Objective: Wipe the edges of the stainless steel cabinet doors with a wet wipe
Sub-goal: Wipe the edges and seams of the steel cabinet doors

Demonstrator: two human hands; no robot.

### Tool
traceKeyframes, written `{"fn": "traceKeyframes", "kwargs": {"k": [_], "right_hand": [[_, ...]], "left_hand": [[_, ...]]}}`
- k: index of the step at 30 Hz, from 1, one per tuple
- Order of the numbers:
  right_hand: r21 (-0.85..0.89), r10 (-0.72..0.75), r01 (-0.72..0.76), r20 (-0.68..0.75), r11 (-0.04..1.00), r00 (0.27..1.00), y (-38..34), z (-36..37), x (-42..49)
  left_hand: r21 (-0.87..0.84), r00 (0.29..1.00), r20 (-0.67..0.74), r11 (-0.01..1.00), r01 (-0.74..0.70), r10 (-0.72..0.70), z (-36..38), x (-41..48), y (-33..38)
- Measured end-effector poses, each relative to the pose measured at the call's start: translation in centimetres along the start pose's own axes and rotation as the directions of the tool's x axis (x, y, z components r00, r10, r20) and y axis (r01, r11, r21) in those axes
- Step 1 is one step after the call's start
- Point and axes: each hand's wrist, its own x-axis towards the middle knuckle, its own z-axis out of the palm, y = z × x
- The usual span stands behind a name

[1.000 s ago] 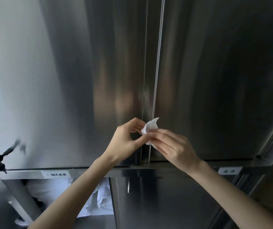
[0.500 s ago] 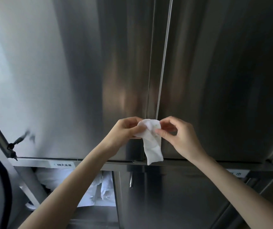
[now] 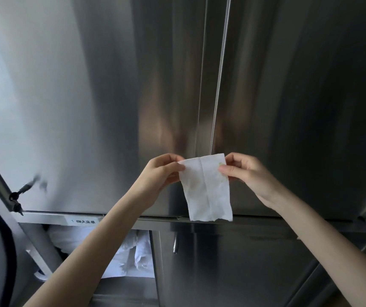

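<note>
White wet wipe (image 3: 206,189) spread for checking, corners pinched by my left hand (image 3: 159,177) and right hand (image 3: 250,176); next I'd refold, rub door edge (image 3: 220,85)

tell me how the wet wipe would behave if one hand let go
Probably floppy: the wet wipe hangs limp below the left hand and right hand pinching its top corners. Likely light, since fingertip pinches carry it.

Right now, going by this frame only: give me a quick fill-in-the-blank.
The left hand pinches the top ___ corner of the wipe. The right hand pinches its top ___ corner. The wipe hangs before the seam between two steel ___.
Missing: left; right; doors.
</note>
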Motion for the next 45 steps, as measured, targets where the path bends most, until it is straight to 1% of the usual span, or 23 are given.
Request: {"fn": "traceKeyframes", "kwargs": {"k": [2, 3, 4, 5, 6, 7, 8, 9, 10, 12, 15, 17, 20, 23, 27, 30, 34, 38, 41, 45], "right_hand": [[0.034, 0.028, -0.03, 0.068, 0.999, 0.997, -0.2, -0.1, -0.1], [0.015, 0.03, -0.031, 0.063, 0.999, 0.998, -0.1, 0.1, -0.1], [-0.061, 0.008, -0.007, 0.002, 0.998, 1.0, 0.2, 0.2, -0.1], [-0.186, -0.058, 0.038, -0.103, 0.982, 0.993, 0.5, 0.3, 0.0], [-0.328, -0.169, 0.093, -0.212, 0.94, 0.962, 0.9, 0.4, -0.1], [-0.459, -0.3, 0.147, -0.279, 0.876, 0.912, 1.2, 0.6, -0.2], [-0.552, -0.407, 0.191, -0.3, 0.812, 0.863, 1.5, 0.8, -0.3], [-0.598, -0.469, 0.223, -0.293, 0.77, 0.833, 1.8, 1.1, -0.6], [-0.608, -0.49, 0.245, -0.275, 0.755, 0.827, 2.0, 1.4, -0.9], [-0.545, -0.434, 0.248, -0.242, 0.801, 0.868, 2.4, 2.3, -1.2], [-0.394, -0.246, 0.143, -0.224, 0.908, 0.943, 2.7, 2.9, -1.1], [-0.314, -0.18, 0.096, -0.25, 0.944, 0.951, 2.8, 2.9, -1.0], [-0.273, -0.191, 0.111, -0.286, 0.956, 0.939, 2.6, 2.9, -0.9], [-0.264, -0.195, 0.125, -0.258, 0.956, 0.946, 2.4, 2.9, -1.1], [-0.286, -0.175, 0.132, -0.133, 0.949, 0.975, 2.0, 2.7, -1.4], [-0.316, -0.141, 0.102, -0.102, 0.943, 0.985, 1.6, 2.0, -1.6], [-0.304, -0.07, 0.012, -0.182, 0.953, 0.981, 0.9, 0.1, -1.5], [-0.384, -0.097, -0.014, -0.268, 0.923, 0.958, 0.1, -1.4, -1.0], [-0.401, -0.087, -0.038, -0.289, 0.915, 0.953, -0.2, -1.7, -0.6], [-0.368, -0.048, -0.069, -0.3, 0.927, 0.953, -0.1, -1.7, -0.4]], "left_hand": [[-0.017, 0.999, 0.04, 1.0, 0.022, -0.021, 0.5, 0.0, 0.1], [-0.005, 0.999, 0.046, 1.0, 0.02, -0.02, 0.7, 0.0, 0.2], [0.009, 0.999, 0.045, 1.0, 0.011, -0.011, 1.0, 0.0, 0.2], [0.021, 0.999, 0.042, 1.0, -0.001, 0.001, 1.3, 0.0, 0.3], [0.029, 0.999, 0.043, 0.999, -0.014, 0.013, 1.6, 0.0, 0.3], [0.036, 0.999, 0.047, 0.999, -0.024, 0.023, 1.8, 0.0, 0.2], [0.049, 0.998, 0.052, 0.998, -0.032, 0.029, 2.0, 0.1, 0.2], [0.067, 0.998, 0.057, 0.997, -0.038, 0.035, 2.2, 0.2, 0.2], [0.083, 0.997, 0.065, 0.996, -0.044, 0.039, 2.3, 0.3, 0.2], [0.096, 0.995, 0.092, 0.994, -0.051, 0.042, 2.4, 0.3, 0.2], [0.101, 0.991, 0.13, 0.994, -0.051, 0.038, 2.7, 0.3, 0.3], [0.112, 0.991, 0.133, 0.993, -0.043, 0.028, 2.7, 0.3, 0.4], [0.123, 0.989, 0.151, 0.992, -0.025, 0.006, 2.5, 0.2, 0.6], [0.138, 0.984, 0.176, 0.99, -0.008, -0.017, 2.3, 0.0, 0.6], [0.132, 0.985, 0.169, 0.991, 0.022, -0.044, 1.6, -0.2, 0.3], [0.024, 0.979, 0.18, 0.996, 0.09, -0.093, 1.0, -0.5, -0.1], [-0.153, 0.961, 0.244, 0.973, 0.17, -0.129, -0.1, -0.5, -0.2], [-0.291, 0.939, 0.327, 0.934, 0.208, -0.107, -1.0, -0.2, -0.1], [-0.324, 0.918, 0.389, 0.92, 0.22, -0.082, -0.8, -0.1, -0.1], [-0.322, 0.894, 0.444, 0.921, 0.219, -0.058, -0.5, -0.2, 0.0]]}}
